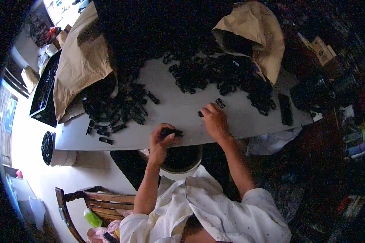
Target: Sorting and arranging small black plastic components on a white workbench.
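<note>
My left hand [159, 141] is near the table's front edge, its fingers closed round a long black plastic piece [172, 132]. To the right and a little farther off, my right hand [215, 121] pinches a small black part [200, 114] that is mostly covered by the fingers. Just beyond its knuckles, a black open-framed part [220, 103] lies on the grey table [182, 108]. A heap of long black pieces [123, 106] spreads to the left, with one loose piece [153, 97] at its edge. Another heap of black open-framed parts [194, 75] lies at the back right.
Brown paper bags [83, 65] [267, 40] stand behind both heaps. A dark flat object [285, 109] lies at the table's right. Below the front edge is a white-rimmed bucket [178, 175]. Another filled bucket [65, 156] and a wooden chair [109, 197] are at the left.
</note>
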`<state>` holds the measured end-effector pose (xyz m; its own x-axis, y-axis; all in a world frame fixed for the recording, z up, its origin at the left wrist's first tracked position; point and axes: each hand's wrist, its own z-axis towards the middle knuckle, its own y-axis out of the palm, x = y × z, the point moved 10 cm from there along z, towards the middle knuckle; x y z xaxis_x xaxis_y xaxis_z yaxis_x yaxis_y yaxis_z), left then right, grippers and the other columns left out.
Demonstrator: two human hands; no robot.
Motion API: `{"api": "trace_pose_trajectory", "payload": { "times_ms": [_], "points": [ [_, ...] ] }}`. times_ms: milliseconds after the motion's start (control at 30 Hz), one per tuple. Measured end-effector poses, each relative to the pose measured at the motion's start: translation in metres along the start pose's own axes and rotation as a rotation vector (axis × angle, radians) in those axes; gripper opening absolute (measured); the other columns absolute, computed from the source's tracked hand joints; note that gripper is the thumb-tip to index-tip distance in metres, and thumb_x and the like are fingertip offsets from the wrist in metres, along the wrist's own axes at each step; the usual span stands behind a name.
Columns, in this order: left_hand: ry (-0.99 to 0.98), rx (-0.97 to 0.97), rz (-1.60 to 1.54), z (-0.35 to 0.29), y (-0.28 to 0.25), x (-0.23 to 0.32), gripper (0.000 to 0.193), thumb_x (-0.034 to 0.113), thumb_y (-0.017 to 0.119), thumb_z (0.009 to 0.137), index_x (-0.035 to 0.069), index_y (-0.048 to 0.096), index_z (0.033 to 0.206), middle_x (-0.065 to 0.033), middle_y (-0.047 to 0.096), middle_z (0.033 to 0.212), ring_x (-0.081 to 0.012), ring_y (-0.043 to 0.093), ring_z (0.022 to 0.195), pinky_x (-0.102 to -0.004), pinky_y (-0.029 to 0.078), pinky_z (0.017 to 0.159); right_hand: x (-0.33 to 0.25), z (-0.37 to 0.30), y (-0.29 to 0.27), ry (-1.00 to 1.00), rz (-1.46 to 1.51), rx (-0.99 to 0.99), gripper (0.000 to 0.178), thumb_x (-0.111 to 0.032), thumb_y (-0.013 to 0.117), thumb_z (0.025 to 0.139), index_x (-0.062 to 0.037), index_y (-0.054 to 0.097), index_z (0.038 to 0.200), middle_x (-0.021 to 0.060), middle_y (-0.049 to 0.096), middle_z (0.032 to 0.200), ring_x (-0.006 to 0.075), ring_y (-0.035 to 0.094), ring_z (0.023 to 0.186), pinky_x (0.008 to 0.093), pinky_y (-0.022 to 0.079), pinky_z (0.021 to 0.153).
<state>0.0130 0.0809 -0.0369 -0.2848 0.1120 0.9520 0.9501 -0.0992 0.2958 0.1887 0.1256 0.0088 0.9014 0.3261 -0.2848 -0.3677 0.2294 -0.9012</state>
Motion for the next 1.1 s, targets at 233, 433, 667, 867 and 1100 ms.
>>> {"api": "trace_pose_trajectory", "payload": {
  "times_ms": [233,433,667,867,1100],
  "points": [
    [0.005,0.0,-0.047,-0.004,0.009,0.012,0.016,0.009,0.051,0.083,0.003,0.05,0.098,-0.0059,0.054,0.09,-0.0171,0.057,0.079,-0.0289,0.047,0.073,0.006,-0.009,-0.002,0.071,-0.052,0.016,0.03,-0.009,0.067,0.068,-0.0013,0.055,0.095,0.0112,0.052,0.091,0.0295,0.052,0.088,0.0396,0.044,0.068],
    [-0.038,-0.047,-0.102,0.0,0.013,-0.003,0.018,0.012,0.046,0.088,0.001,0.047,0.102,-0.0078,0.05,0.097,-0.0191,0.057,0.086,-0.0316,0.047,0.079,-0.019,-0.012,-0.011,0.082,0.288,-0.071,0.033,-0.008,0.066,0.07,0.0008,0.048,0.097,0.0132,0.049,0.094,0.033,0.055,0.079,0.0392,0.045,0.064],
    [-0.099,-0.061,-0.278,-0.003,0.024,-0.011,0.028,0.019,0.038,0.092,-0.002,0.048,0.107,-0.009,0.051,0.098,-0.0206,0.057,0.087,-0.0339,0.048,0.082,-0.074,-0.024,-0.015,-0.196,0.424,-0.103,0.023,-0.006,0.058,0.074,-0.002,0.049,0.095,0.0149,0.049,0.095,0.0349,0.057,0.079,0.0407,0.048,0.065],
    [0.044,-0.075,0.025,-0.009,0.027,0.004,0.042,0.035,0.04,0.09,0.0,0.05,0.111,-0.0108,0.056,0.103,-0.0203,0.055,0.095,-0.0336,0.045,0.083,-0.082,-0.029,-0.016,-0.299,0.368,-0.102,0.019,-0.005,0.055,0.076,-0.0004,0.049,0.093,0.0158,0.049,0.092,0.0334,0.057,0.078,0.0379,0.049,0.064],
    [0.094,-0.015,0.326,-0.014,0.031,0.008,0.032,0.0,0.056,0.076,0.0,0.052,0.108,-0.0081,0.057,0.103,-0.0158,0.052,0.096,-0.0278,0.04,0.086,-0.095,-0.043,-0.026,-0.311,0.339,0.001,0.028,0.006,0.062,0.065,0.0027,0.052,0.09,0.0122,0.05,0.087,0.0282,0.057,0.075,0.0354,0.047,0.06]
  ]
}}
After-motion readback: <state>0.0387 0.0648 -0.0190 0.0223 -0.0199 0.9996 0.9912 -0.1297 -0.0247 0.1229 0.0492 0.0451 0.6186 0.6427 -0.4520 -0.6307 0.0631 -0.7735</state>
